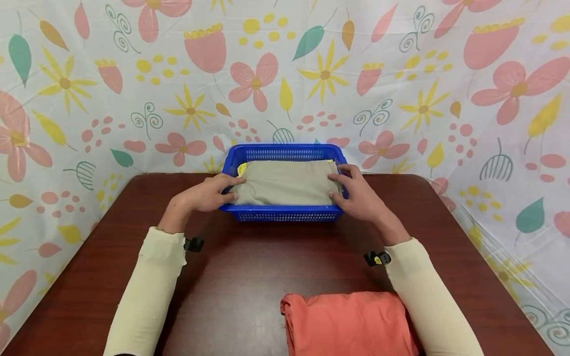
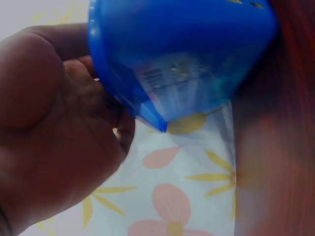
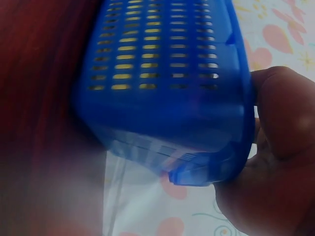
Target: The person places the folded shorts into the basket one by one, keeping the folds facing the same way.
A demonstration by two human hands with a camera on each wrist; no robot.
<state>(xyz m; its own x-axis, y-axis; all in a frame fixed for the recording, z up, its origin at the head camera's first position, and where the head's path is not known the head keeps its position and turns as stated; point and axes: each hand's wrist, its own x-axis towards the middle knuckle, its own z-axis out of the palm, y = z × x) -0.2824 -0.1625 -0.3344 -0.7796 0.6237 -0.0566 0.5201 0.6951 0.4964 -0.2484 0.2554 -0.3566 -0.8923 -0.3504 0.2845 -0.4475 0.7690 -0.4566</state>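
A folded grey-beige cloth [image 1: 287,183] lies in a blue plastic basket [image 1: 285,216], on top of something yellow [image 1: 242,169] that peeks out at its edge. My left hand [image 1: 207,194] reaches over the basket's left rim, thumb and fingertips touching the cloth's left end. From the other side my right hand [image 1: 358,195] rests its fingertips on the cloth's right end. Both wrist views show the palms outside the basket wall [image 3: 162,113], with the fingertips hidden behind the rim.
The basket stands at the back of a dark red-brown table [image 1: 249,277], against a flower-printed curtain [image 1: 285,74]. A folded orange-red cloth [image 1: 347,324] lies at the table's front, beside my right forearm.
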